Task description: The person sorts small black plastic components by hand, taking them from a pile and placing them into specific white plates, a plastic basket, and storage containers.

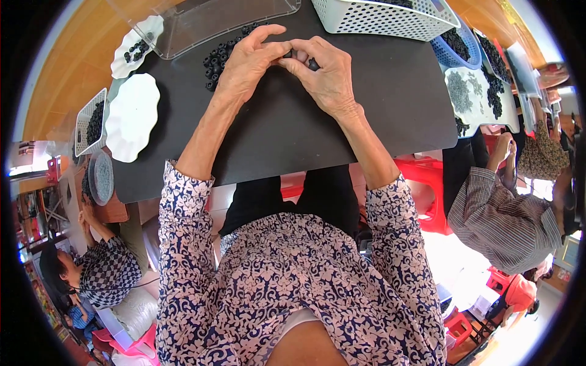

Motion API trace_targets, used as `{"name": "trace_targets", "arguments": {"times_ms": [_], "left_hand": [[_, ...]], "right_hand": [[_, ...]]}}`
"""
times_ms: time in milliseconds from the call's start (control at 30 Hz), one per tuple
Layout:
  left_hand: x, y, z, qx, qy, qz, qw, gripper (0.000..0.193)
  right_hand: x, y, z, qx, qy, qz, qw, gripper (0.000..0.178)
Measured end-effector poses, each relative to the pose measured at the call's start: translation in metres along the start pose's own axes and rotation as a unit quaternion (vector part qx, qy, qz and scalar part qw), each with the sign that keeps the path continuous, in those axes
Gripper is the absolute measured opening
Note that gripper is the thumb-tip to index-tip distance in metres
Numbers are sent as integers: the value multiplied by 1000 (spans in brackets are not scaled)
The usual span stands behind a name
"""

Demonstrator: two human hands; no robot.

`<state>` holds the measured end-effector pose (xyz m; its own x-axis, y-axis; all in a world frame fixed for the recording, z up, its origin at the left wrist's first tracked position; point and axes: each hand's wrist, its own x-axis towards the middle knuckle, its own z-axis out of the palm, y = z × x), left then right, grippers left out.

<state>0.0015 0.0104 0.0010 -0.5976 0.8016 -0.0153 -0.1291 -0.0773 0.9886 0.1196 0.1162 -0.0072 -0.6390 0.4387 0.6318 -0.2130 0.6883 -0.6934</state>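
Both hands meet over the dark table point(390, 91), fingertips close together. My left hand point(247, 64) pinches a small black round part point(287, 54) between thumb and forefinger, and the fingers of my right hand point(326, 73) close on it from the other side. A second small black piece point(314, 64) sits within the curled fingers of my right hand. Just left of and beyond my left hand lies a loose pile of small black round parts with holes point(215, 64). Fingers partly cover the held part, so its exact shape is hidden.
A clear plastic tray point(226, 27) stands at the far left, a white perforated basket point(378, 21) at the far right. White wavy-edged plates point(132, 116) lie left. A blue basket point(470, 52) of black parts is beyond the right edge. Co-workers sit on both sides, near red stools point(427, 177).
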Motion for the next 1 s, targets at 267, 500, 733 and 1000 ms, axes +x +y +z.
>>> {"name": "trace_targets", "arguments": {"times_ms": [267,500,733,1000], "left_hand": [[-3,3,1,108,-21,80,991,32],[-19,13,22,205,32,106,972,29],[-9,-3,6,102,-2,88,991,37],[-6,-6,8,91,19,94,991,41]], "right_hand": [[0,-1,-4,-17,3,-1,1000,24],[-2,2,-1,-39,38,-20,998,22],[-4,4,1,-48,10,-56,997,27],[-2,0,0,-19,4,-20,1000,27]]}}
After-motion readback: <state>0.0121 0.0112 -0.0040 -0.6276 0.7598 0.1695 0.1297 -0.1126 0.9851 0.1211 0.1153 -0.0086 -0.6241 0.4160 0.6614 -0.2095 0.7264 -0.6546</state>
